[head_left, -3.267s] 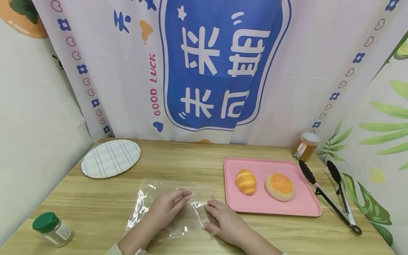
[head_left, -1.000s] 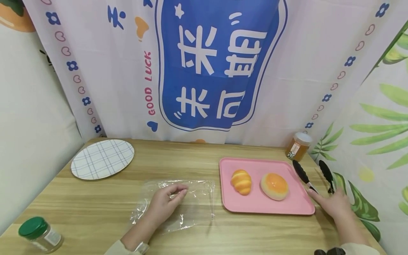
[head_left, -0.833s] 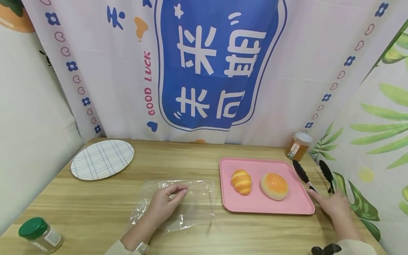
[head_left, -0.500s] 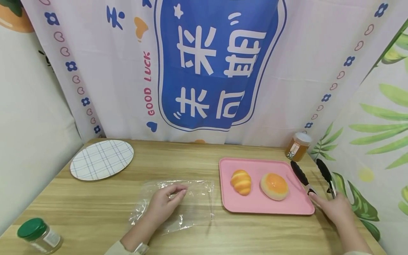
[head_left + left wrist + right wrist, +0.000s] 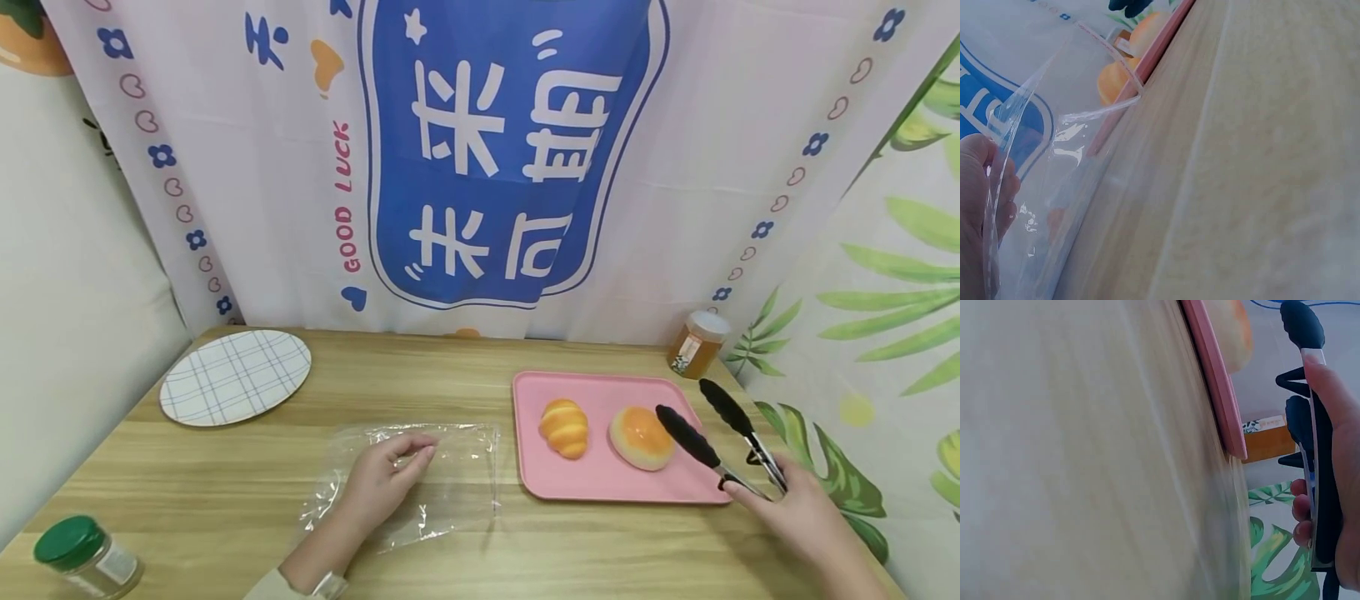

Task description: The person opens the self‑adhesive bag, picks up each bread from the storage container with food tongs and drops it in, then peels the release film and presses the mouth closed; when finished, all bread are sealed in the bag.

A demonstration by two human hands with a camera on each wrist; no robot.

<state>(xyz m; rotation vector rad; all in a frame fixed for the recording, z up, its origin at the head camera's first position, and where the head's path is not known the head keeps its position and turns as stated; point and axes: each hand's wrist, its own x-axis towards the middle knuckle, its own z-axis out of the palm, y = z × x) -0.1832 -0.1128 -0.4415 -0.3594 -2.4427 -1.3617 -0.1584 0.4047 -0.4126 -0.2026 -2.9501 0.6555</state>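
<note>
Two holds | left hand pinches bag | right hand grips tongs | plate: head view only

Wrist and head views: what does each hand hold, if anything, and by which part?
The right hand holds the tongs by their arms, behind the black tips; the left hand pinches the clear bag by its raised film.

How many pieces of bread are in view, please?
2: the croissant on the left part of the tray, and the bun to its right. In the head view, the tongs overlap the bun's edge; no other piece seems hidden.
</note>
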